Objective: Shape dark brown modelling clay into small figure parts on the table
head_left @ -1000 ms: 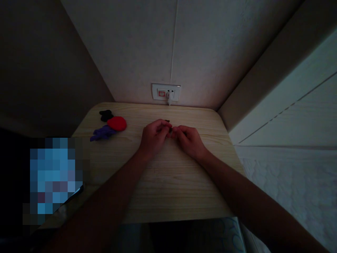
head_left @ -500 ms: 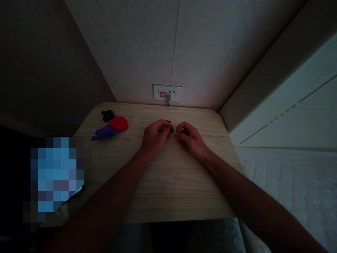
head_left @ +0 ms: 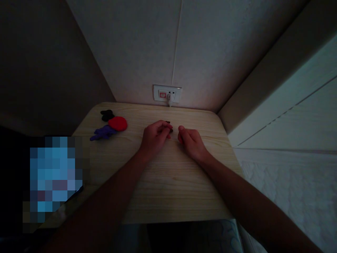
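Observation:
Over the middle of the table, my left hand [head_left: 156, 135] is closed, its thumb and fingers pinching a small dark piece of modelling clay [head_left: 171, 130]. Only bits of that piece show past the fingertips. A short gap to the right, my right hand [head_left: 192, 142] is curled into a fist with the thumb on top. Whatever lies inside the fist is hidden. To the left of both hands rests a flat red disc of clay [head_left: 117, 123]. It touches a lumpy purple piece of clay [head_left: 104, 131] and a black piece of clay [head_left: 107, 115].
The light wooden table [head_left: 168, 189] meets the wall, where a socket [head_left: 167, 94] has a plug in it. At lower left is a lit, blurred-out screen [head_left: 56, 172]. A pale cabinet [head_left: 284, 116] and a quilted white surface [head_left: 289, 186] are on the right.
My right hand has drawn slightly away from the left, and its fingers have curled in, covering the dark bit that showed in it. The left hand has barely moved.

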`<state>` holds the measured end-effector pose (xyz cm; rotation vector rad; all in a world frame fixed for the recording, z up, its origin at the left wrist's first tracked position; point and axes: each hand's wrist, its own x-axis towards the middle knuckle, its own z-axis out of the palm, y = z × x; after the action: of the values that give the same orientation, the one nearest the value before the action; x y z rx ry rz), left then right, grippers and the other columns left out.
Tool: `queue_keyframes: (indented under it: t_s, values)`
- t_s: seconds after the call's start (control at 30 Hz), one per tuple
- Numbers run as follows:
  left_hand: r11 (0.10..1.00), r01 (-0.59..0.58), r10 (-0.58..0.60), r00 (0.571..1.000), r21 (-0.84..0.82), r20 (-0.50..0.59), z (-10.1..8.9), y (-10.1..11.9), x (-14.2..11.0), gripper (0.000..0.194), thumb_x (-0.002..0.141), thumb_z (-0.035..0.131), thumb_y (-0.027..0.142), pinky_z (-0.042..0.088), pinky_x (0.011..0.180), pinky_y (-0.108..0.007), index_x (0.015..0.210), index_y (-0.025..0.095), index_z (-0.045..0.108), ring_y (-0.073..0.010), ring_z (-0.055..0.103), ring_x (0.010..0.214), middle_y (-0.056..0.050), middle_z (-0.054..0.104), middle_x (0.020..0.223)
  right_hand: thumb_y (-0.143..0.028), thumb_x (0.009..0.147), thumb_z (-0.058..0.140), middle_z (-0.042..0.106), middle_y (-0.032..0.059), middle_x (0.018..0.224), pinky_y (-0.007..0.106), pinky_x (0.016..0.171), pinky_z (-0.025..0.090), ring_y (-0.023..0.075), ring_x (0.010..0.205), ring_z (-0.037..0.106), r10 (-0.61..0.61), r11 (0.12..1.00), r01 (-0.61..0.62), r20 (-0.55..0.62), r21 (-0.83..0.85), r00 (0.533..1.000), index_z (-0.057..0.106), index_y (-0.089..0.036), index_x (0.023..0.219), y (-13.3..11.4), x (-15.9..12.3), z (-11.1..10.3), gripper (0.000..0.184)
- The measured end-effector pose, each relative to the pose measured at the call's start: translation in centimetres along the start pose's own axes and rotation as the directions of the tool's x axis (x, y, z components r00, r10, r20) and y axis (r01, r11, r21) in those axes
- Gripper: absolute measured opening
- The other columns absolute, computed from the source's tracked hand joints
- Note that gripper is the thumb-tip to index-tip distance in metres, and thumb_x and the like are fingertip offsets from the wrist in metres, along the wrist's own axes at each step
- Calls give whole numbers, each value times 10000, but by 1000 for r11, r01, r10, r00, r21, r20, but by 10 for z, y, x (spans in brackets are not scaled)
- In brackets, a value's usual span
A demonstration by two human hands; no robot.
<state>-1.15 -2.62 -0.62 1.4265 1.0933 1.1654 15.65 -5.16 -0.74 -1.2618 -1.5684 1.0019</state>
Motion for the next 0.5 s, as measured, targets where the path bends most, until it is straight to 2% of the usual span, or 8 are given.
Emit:
queue_keyframes:
  t_s: [0.13, 0.2, 0.27, 0.33, 0.5]
  values:
    - [1000, -17, 17, 1000, 15, 1, -1, -2, 0, 144, 841, 621, 305, 447, 529, -232, 876, 188, 696, -123, 613, 598, 1, 665, 710, -669, 998, 504, 478, -40, 529, 275, 468, 269, 118, 475, 390, 17, 994, -22, 49, 108, 999, 645, -211, 726, 2, 0, 1, 551]
    - [1000, -19, 19, 1000, 19, 2, -1, -2, 0, 140, 841, 616, 300, 450, 532, -230, 878, 190, 694, -123, 620, 605, 1, 671, 719, -689, 968, 546, 484, -41, 521, 273, 448, 260, 113, 457, 383, 14, 993, -18, 29, 121, 999, 659, -209, 730, 2, 2, 2, 547]
    - [1000, -18, 18, 1000, 17, 3, -1, -3, 0, 137, 840, 610, 289, 456, 539, -229, 879, 187, 694, -122, 624, 612, 0, 676, 726, -712, 950, 551, 449, -35, 465, 277, 433, 243, 102, 429, 363, 38, 992, -37, -6, 120, 999, 608, -206, 588, 1, 4, 1, 625]
    - [1000, -17, 17, 1000, 6, 4, -1, -3, 0, 141, 847, 610, 288, 463, 547, -228, 882, 183, 698, -120, 624, 612, -1, 677, 729, -724, 934, 557, 372, -38, 390, 285, 412, 218, 92, 384, 323, 102, 976, -94, -32, 194, 994, 492, -221, 448, 0, 6, 0, 703]
    - [1000, -16, 16, 1000, 3, 3, 0, -4, 1, 145, 863, 610, 297, 464, 547, -229, 877, 185, 701, -121, 620, 605, -2, 676, 710, -564, 801, 754, 245, -89, 364, 271, 356, 153, 58, 323, 213, 259, 830, -233, 20, 507, 966, 327, -253, 412, -5, 10, -3, 655]
